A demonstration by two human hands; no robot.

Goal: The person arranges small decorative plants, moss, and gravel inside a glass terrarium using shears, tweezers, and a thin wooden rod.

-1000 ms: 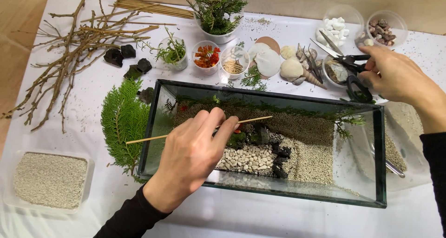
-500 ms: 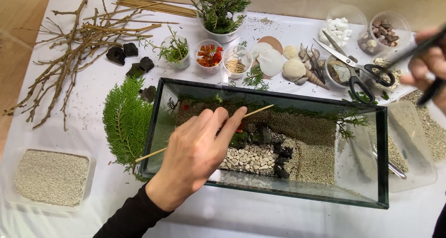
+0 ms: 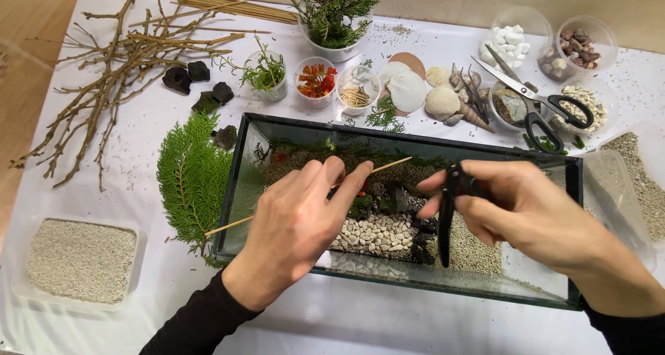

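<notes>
Left hand [image 3: 294, 234] pinches a thin pale wooden skewer [image 3: 388, 165] between thumb and fingertips, roughly at mid-length; the far tip angles up and away past the fingers, the near end juts out to the left of the wrist, over the rim of the rectangular clear glass tank [image 3: 239, 182]. Right hand [image 3: 516, 206] is closed around long black tweezers [image 3: 445, 220], gripped near the top, tips hanging down into the tank; cannot tell whether the tips are pressed together or hold anything.

Both hands sit above the tank, close but apart. Below and between them: a patch of small white pebbles [image 3: 377, 232] edged by dark stones [image 3: 419, 227], with a small tuft of green moss [image 3: 360, 206] just beyond the left fingertips, all on sandy gravel.

Handling, judged: skewer very light, stiff along its length, snaps if bent; the mid-length pinch gives control of the tip. Tweezers light, rigid, slightly springy; the high grip gives reach, less precision. Tank walls fragile, edges hard; keep tools off the glass.

Left of the left hand: flat green conifer frond [image 3: 190, 178]; further left and nearer, shallow tray of pale grit [image 3: 80, 258]. Beyond the right hand: black-handled scissors [image 3: 533, 99] laid across small dishes
</notes>
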